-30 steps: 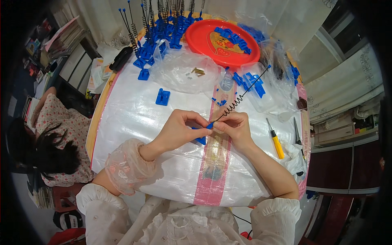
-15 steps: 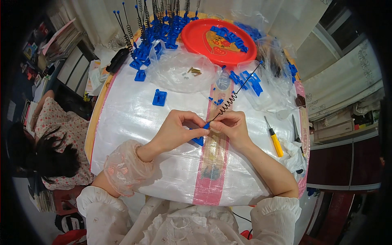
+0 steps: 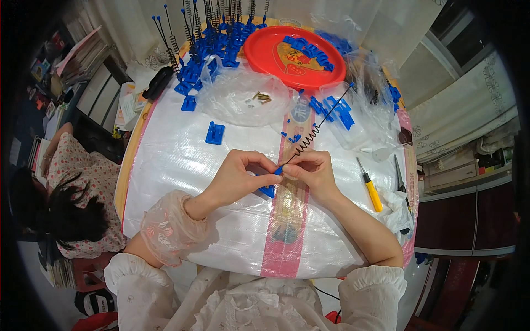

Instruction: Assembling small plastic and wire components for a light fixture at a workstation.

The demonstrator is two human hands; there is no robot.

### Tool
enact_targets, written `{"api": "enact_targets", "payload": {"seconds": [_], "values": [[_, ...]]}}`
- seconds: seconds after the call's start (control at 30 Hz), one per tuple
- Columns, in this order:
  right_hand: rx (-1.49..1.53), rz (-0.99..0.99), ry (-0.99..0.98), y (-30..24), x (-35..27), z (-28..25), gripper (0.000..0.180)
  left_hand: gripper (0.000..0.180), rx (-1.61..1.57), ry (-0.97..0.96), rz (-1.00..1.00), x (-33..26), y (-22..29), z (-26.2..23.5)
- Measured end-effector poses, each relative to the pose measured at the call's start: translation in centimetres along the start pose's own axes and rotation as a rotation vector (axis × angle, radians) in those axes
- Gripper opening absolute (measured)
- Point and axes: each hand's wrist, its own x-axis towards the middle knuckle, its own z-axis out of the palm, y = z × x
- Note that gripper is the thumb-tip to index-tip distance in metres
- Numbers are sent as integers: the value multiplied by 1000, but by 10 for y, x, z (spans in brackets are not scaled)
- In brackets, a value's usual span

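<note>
My left hand (image 3: 238, 177) and my right hand (image 3: 310, 172) meet fingertip to fingertip over the middle of the round table (image 3: 182, 160). Between them they pinch a small blue plastic base (image 3: 269, 190). A black coiled spring wire (image 3: 309, 134) with a blue bead at its tip rises from that pinch toward the upper right, its lower end held by my right fingers. One loose blue base (image 3: 215, 133) lies on the white cover above and left of my left hand.
A red tray (image 3: 265, 49) with blue parts stands at the back, beside a cluster of finished blue bases with upright spring wires (image 3: 210, 38). A clear bag with small brass pieces (image 3: 245, 99), a yellow-handled screwdriver (image 3: 371, 186) and scissors (image 3: 399, 176) lie nearby. Another person sits low on the left (image 3: 72, 187).
Both hands stay together over the blue base; the spring wire's angle has shifted only slightly. The view has tilted a little.
</note>
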Motion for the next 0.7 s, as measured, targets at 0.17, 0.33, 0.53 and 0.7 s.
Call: {"api": "enact_targets", "payload": {"seconds": [0.17,0.33,0.53,0.7], "values": [[-4,-22,-1,2,1,-1,7,14,2,-2,-23,0,2,0],[18,-24,-2,-1,0,0,7,13,0,-4,-33,0,2,1],[10,-30,-3,0,0,0,7,12,6,-9,-34,-1,3,0],[-6,-23,-8,2,0,-1,8,13,28,2,-17,-1,0,0]]}}
